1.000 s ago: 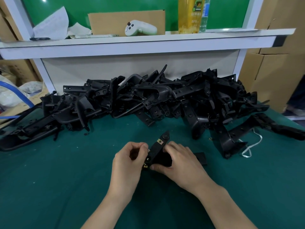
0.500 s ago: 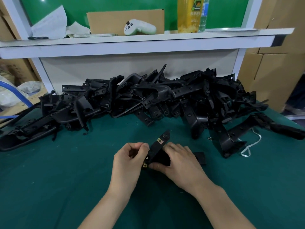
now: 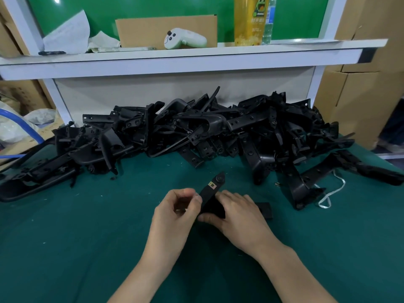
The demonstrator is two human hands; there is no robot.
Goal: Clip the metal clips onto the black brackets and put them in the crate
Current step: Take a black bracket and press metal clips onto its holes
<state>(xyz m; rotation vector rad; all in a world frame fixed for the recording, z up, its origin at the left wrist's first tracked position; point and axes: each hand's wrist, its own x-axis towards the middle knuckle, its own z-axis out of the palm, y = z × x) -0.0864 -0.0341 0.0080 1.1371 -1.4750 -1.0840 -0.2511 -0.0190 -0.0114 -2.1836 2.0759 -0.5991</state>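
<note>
A black bracket (image 3: 213,189) stands tilted on the green table (image 3: 76,237) in front of me, its tip pointing up and away. A small brass-coloured clip (image 3: 211,184) sits near that tip. My right hand (image 3: 238,217) grips the bracket's lower body, thumb underneath. My left hand (image 3: 177,213) curls against the bracket's left edge, with fingertips pinching at it; what they pinch is hidden. A big pile of black brackets (image 3: 196,132) lies behind. No crate is in view.
A white shelf (image 3: 175,60) overhangs the pile and carries a cardboard box, a white controller (image 3: 185,39), papers and a yellow bottle (image 3: 249,20). Cardboard boxes (image 3: 360,95) stand at the right. A white string (image 3: 332,191) lies by the right brackets. A blue hose (image 3: 19,125) is at the left.
Both hands stay on the bracket with only slight shifts. The brass clip seen at the bracket's lower end before is now hidden behind my left fingers.
</note>
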